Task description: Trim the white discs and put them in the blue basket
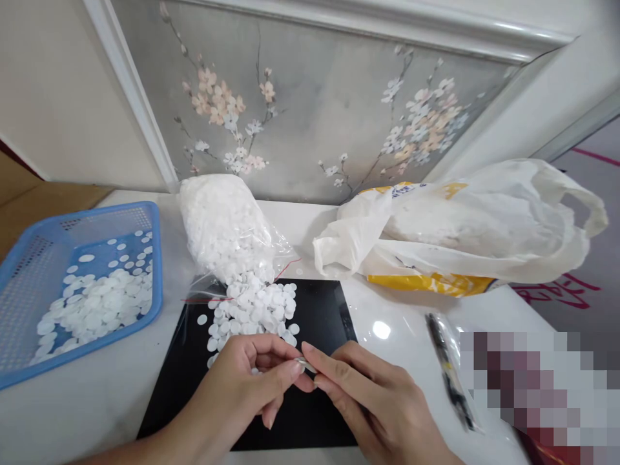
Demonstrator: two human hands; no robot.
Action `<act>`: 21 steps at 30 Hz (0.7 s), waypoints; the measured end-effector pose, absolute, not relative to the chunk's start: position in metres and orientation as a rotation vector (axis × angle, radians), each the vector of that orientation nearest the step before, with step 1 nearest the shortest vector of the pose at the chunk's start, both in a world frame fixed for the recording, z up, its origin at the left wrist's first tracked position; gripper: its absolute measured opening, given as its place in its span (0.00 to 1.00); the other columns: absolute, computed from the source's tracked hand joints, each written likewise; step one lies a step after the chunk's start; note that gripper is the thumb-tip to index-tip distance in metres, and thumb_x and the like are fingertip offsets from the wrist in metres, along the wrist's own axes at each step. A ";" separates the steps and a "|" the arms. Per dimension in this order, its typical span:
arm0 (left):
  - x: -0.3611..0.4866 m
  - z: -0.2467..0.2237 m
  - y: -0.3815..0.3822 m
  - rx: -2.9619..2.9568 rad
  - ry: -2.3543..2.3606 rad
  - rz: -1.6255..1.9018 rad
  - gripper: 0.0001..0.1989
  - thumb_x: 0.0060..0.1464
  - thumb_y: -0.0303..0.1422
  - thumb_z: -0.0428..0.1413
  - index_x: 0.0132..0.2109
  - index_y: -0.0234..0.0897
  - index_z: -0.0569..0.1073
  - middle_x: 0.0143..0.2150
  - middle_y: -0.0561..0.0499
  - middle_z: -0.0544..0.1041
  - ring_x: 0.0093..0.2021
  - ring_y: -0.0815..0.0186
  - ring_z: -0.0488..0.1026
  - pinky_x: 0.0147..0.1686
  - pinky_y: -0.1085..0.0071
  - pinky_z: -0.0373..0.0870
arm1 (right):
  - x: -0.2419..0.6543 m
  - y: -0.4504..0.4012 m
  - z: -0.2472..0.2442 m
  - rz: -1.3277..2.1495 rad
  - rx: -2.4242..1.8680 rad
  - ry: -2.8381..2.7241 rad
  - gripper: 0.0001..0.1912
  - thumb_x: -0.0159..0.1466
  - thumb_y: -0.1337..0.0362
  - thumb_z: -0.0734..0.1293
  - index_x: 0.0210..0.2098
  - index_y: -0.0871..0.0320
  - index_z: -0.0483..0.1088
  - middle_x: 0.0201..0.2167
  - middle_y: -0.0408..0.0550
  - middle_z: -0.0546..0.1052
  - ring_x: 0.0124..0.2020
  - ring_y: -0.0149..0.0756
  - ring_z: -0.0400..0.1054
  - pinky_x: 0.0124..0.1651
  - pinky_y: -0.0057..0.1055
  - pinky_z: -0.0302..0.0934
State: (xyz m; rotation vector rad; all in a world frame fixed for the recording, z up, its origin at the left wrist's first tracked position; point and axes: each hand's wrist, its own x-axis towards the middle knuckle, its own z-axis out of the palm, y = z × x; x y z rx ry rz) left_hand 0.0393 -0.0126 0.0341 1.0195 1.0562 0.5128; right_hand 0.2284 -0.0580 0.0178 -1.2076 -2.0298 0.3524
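White discs [252, 310] lie piled on the black mat [322, 313] at the mouth of the clear bag [220, 219]; more lie in the blue basket [157, 258]. I judge the work partway: the basket's discs possibly done, pile and bag left. My left grip [245, 381] and right grip [382, 394] pinch a small pale piece [308, 366] above the mat. It shows nearly edge-on, long axis sloping down rightward, lower end toward my right grip.
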 end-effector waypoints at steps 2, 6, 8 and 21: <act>0.039 0.034 -0.013 1.026 1.065 0.510 0.09 0.54 0.35 0.57 0.31 0.34 0.79 0.26 0.51 0.79 0.15 0.78 0.57 0.17 0.78 0.56 | 0.228 -0.057 0.018 0.347 -1.200 -2.027 0.16 0.70 0.67 0.59 0.52 0.58 0.74 0.25 0.47 0.73 0.21 0.29 0.68 0.21 0.22 0.63; 0.039 0.035 -0.014 1.008 1.056 0.518 0.09 0.54 0.35 0.58 0.33 0.34 0.79 0.28 0.50 0.80 0.15 0.78 0.58 0.17 0.78 0.56 | 0.227 -0.056 0.017 0.336 -1.198 -2.028 0.16 0.70 0.66 0.59 0.53 0.57 0.74 0.25 0.47 0.73 0.20 0.29 0.67 0.20 0.22 0.63; 0.039 0.035 -0.014 1.003 1.055 0.516 0.08 0.53 0.34 0.58 0.32 0.34 0.79 0.28 0.50 0.80 0.15 0.78 0.58 0.17 0.78 0.56 | 0.227 -0.056 0.017 0.330 -1.205 -2.039 0.16 0.70 0.66 0.59 0.53 0.57 0.74 0.24 0.46 0.73 0.20 0.29 0.67 0.20 0.22 0.62; 0.038 0.035 -0.013 1.048 1.100 0.477 0.08 0.53 0.35 0.57 0.33 0.35 0.78 0.29 0.48 0.82 0.14 0.78 0.57 0.20 0.75 0.58 | 0.231 -0.052 0.016 0.234 -1.330 -2.119 0.18 0.71 0.66 0.56 0.53 0.56 0.73 0.24 0.45 0.71 0.20 0.29 0.68 0.21 0.21 0.63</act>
